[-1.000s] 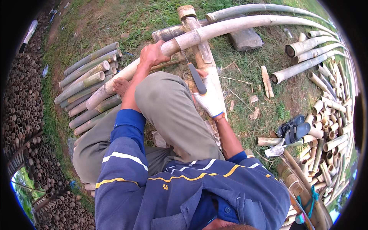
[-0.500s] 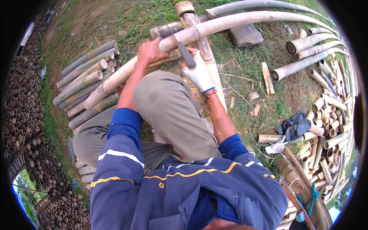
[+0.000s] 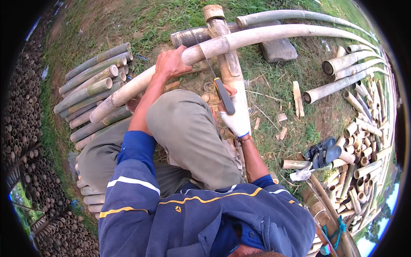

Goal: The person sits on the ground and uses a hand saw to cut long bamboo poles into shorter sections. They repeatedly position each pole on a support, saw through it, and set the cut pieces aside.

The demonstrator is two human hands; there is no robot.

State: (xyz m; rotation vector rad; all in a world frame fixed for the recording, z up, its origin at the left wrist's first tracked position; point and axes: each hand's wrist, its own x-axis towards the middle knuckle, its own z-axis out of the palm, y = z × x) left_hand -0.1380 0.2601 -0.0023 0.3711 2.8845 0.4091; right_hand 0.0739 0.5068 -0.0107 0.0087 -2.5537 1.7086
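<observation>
A long pale bamboo pole [image 3: 274, 33] lies across a thick bamboo support post [image 3: 217, 21] in front of my bent knee. My left hand [image 3: 171, 64], bare, grips the pole just left of the post. My right hand [image 3: 236, 121], in a white work glove, holds a hand saw [image 3: 224, 96] by its dark handle with a yellow edge. The thin blade runs up and left from the handle to the pole, right beside my left hand.
Cut bamboo lengths are stacked on the grass at left [image 3: 90, 85]. A grey stone [image 3: 278, 49] lies behind the pole. Several short bamboo tubes [image 3: 364, 141], dark sandals [image 3: 321, 154] and wood chips [image 3: 297, 98] lie at right. More stacked tubes [image 3: 21, 128] line the left rim.
My right hand has carried the saw up from beside my knee, and the blade now reaches the pole. My left hand has stayed on the pole.
</observation>
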